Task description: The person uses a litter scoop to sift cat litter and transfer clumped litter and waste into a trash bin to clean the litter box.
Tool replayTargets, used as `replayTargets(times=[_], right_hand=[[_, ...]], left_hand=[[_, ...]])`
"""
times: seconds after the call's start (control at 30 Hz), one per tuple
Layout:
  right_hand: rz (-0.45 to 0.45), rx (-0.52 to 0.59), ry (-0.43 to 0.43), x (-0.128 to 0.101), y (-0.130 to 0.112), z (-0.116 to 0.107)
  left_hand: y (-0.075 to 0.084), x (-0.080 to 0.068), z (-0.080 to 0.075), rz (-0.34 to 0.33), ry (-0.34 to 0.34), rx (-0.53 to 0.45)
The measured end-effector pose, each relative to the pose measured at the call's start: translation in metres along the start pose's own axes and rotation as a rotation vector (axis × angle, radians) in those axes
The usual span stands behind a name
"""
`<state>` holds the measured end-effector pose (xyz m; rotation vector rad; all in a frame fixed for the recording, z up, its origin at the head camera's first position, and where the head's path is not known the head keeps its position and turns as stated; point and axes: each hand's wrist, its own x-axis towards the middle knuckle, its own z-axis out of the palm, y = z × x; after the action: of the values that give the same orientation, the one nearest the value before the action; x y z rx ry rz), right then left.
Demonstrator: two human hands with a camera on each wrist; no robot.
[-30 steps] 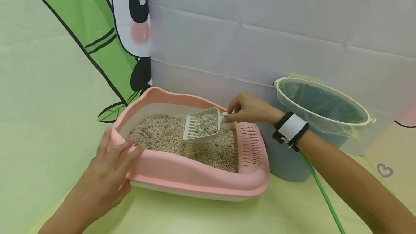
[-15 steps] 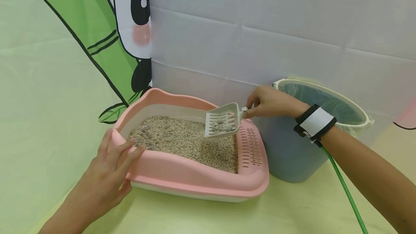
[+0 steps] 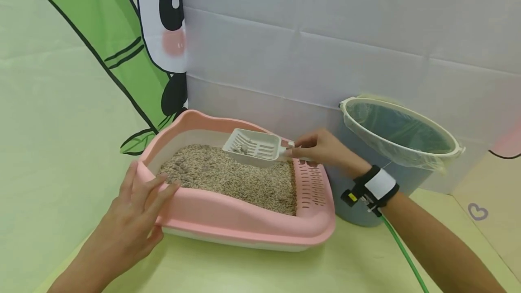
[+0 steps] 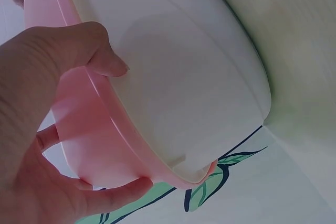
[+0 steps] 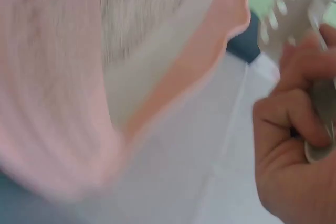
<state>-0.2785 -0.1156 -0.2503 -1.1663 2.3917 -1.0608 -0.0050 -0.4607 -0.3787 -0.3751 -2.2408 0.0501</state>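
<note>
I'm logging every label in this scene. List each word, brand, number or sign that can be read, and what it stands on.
There are none: no word, brand or number can be read in any view.
The backdrop carries only drawings: a panda face, green bamboo and a small heart outline.
The white scoop, the pink litter tray, the bucket and the white wristband show no print.

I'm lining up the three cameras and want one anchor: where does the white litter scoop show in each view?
Head: the litter scoop is at centre, held above the litter by the right hand.
Left wrist: not in it.
Right wrist: its slotted blade is blurred at the top right, above the fingers.
Shared landmark: the litter box's pink rim.
</note>
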Motion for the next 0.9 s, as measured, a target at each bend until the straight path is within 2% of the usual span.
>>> replayTargets(times=[0.17, 0.23, 0.33, 0.5, 0.63, 0.8, 0.9], right_hand=[[0.040, 0.263, 0.083, 0.006, 0.000, 0.026], [0.044, 0.321, 0.110, 0.012, -0.007, 0.026], [0.030, 0.346, 0.140, 0.020, -0.024, 0.015], [0.009, 0.311, 0.230, 0.023, -0.054, -0.020], [-0.010, 0.262, 0.306, 0.007, -0.067, -0.059], [0.059, 0.177, 0.382, -0.032, -0.056, -0.109], [0.132, 0.050, 0.427, -0.061, -0.038, -0.137]], left_hand=[[-0.001, 0.001, 0.000, -0.004, 0.001, -0.011], [-0.001, 0.001, 0.000, -0.004, 0.004, -0.020], [-0.001, 0.002, 0.000, -0.005, 0.007, -0.023], [-0.003, 0.002, 0.000, -0.013, 0.029, -0.009], [-0.005, 0.000, -0.002, -0.001, 0.059, -0.006], [-0.008, -0.006, -0.011, 0.021, 0.086, 0.024], [-0.008, -0.009, -0.017, 0.016, 0.097, 0.049]])
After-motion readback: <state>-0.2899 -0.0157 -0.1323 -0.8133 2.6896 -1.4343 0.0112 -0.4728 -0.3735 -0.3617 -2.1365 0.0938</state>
